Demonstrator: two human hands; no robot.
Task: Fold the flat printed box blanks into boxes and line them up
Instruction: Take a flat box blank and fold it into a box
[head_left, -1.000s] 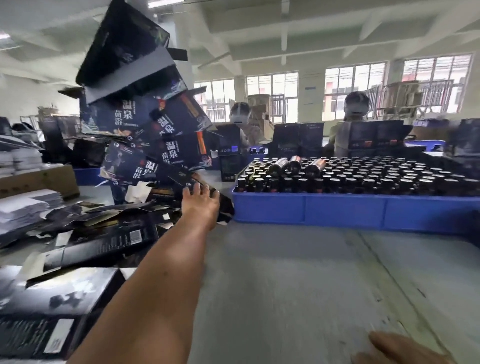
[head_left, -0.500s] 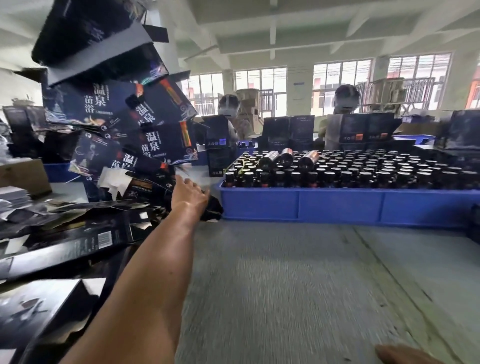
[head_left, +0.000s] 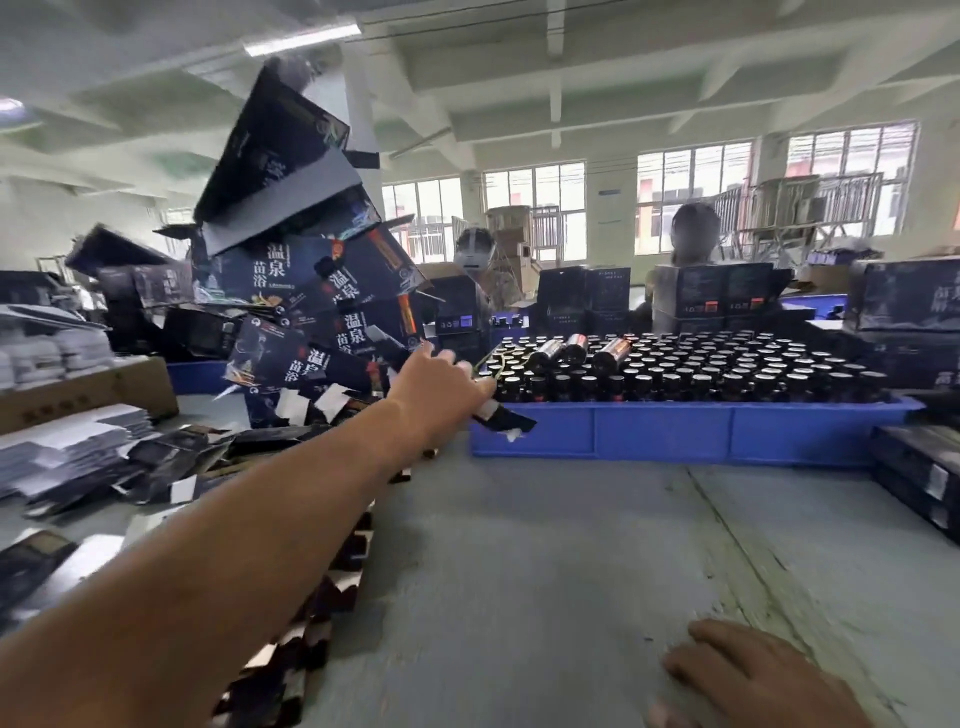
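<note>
inspector: left hand (head_left: 439, 387) is stretched far out to the foot of the leaning heap of folded boxes (head_left: 311, 291). its fingers are curled round a dark printed box blank (head_left: 501, 415), whose lower end pokes out below the hand, against the front of the blue tray (head_left: 675, 431).

assistant: why reach that far?

inspector: my judgement: the blank lies at the edge of the heap, just beside the tray, and the arm has to span the bench (head_left: 545, 571) to fetch it. the grip is round the upper part, which would let the piece be drawn back flat.

assistant: and the right hand (head_left: 748, 675)?

inspector: low at the near edge of the bench, fingers loosely bent, nothing in it. it looks set down as a prop while the body leans forward, though i cannot confirm it bears weight.

assistant: where is the remaining stock?

inspector: more flat blanks (head_left: 104, 467) lie scattered on the left of the bench, some overlapping. the heap of folded boxes tilts and is not lined up; by my reading the ordering step is not done.

assistant: risks?

inspector: the heap leans over the reaching hand; pulling from its foot may bring boxes down. the tray holds close-packed dark bottles (head_left: 675, 374), with a few lying across the tops, near the hand.
</note>
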